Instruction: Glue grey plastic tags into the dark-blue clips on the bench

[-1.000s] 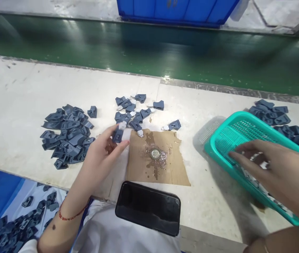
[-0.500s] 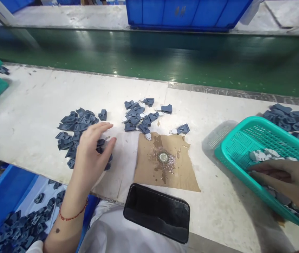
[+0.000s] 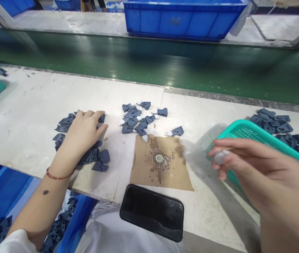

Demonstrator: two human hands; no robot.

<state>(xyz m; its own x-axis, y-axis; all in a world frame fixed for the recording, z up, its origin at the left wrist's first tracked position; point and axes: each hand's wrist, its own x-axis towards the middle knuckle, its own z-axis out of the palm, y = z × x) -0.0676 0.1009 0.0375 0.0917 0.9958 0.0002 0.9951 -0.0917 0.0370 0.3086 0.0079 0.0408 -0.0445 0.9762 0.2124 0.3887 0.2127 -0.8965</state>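
Note:
My left hand (image 3: 84, 131) lies over a pile of dark blue-grey plastic parts (image 3: 92, 156), its fingers curled down at a part near the pile's far right edge; the fingertips are partly hidden. My right hand (image 3: 254, 172), blurred, pinches a small whitish piece (image 3: 221, 156) in front of the green basket (image 3: 244, 123). Between the hands, a stained piece of brown cardboard (image 3: 141, 165) bears a round metal disc (image 3: 159, 159) in a wet patch. Beyond it lies a group of dark parts (image 3: 132, 121) with white pieces attached, one of them apart to the right.
A black phone (image 3: 151, 212) lies at the table's near edge. More dark parts (image 3: 270, 121) lie behind the basket. A green belt (image 3: 99, 58) runs behind the table, with a blue crate (image 3: 186, 21) beyond. A blue bin (image 3: 4, 196) stands lower left.
My right hand has come up out of the basket and moved left with a whitish piece. My left hand has moved forward and left over the dark pile. The view has shifted slightly.

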